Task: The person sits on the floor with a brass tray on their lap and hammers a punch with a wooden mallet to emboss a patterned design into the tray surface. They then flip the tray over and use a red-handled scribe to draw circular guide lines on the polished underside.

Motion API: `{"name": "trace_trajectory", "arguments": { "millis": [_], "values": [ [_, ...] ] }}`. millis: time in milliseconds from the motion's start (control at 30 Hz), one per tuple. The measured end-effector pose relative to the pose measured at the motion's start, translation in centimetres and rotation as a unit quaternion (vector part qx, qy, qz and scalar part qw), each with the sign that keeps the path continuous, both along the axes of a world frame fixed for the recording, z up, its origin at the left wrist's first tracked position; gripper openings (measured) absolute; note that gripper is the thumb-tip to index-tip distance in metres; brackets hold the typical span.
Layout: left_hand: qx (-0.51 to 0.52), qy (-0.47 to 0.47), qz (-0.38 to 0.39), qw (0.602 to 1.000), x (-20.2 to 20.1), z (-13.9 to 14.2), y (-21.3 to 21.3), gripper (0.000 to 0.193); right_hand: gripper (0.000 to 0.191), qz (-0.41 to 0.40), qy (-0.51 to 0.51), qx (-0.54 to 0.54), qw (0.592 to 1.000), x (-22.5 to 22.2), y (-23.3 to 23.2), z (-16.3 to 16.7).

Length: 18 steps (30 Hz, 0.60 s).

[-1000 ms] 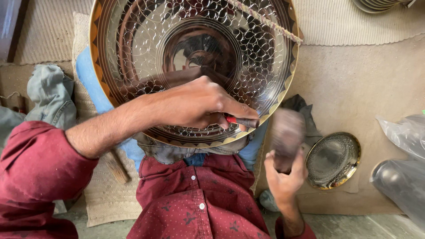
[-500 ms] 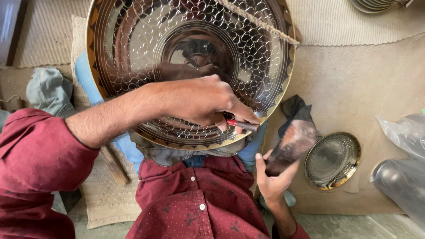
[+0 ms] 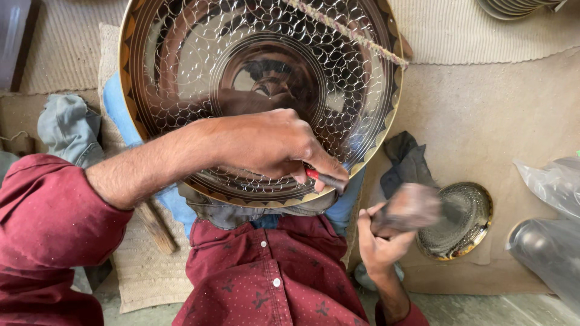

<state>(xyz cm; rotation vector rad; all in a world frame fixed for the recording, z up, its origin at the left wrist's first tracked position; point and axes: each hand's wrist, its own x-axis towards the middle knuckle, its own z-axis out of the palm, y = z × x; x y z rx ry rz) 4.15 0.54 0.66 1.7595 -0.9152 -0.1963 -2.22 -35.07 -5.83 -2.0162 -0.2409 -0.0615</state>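
Observation:
A large round engraved metal tray (image 3: 181,54) with a gold-coloured rim leans against my lap. My left hand (image 3: 266,145) rests on its lower part and grips a small chisel with a red band (image 3: 323,178), its tip at the tray's rim. My right hand (image 3: 380,241) is lower right of the tray and holds a dark hammer (image 3: 411,208), blurred with motion, a short way from the chisel. A twisted cord (image 3: 350,30) crosses the tray's upper right.
A small engraved metal dish (image 3: 468,223) lies on the mat at right, beside a dark cloth (image 3: 408,160). Clear plastic bags (image 3: 553,223) sit far right. A grey cloth (image 3: 66,127) lies at left, a wooden stick (image 3: 154,226) below the tray, stacked plates (image 3: 519,7) top right.
My right hand has swung the hammer from an upright raised position down and to the right. My left hand has stayed on the tray with the chisel.

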Motion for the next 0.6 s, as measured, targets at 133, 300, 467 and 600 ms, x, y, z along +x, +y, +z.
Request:
{"name": "trace_trajectory", "arguments": {
  "millis": [133,300,467,600],
  "values": [
    [0.071,0.013,0.085,0.994,-1.4,-0.4,-0.2,0.056,0.07,0.133,-0.168,-0.21,0.954,1.6,0.1,1.5],
    [0.038,-0.02,0.249,0.967,-3.8,-1.0,-0.8,0.058,0.07,0.244,-0.169,-0.269,0.916,5.5,0.9,5.2],
    [0.031,0.014,0.386,0.922,-6.3,-0.5,-1.5,0.053,0.071,0.276,-0.11,-0.276,0.914,9.1,4.2,9.6],
    [0.028,0.03,0.53,0.847,-8.0,0.3,-3.0,0.046,0.08,0.31,-0.124,-0.223,0.916,12.0,7.3,12.9]
  ]
}}
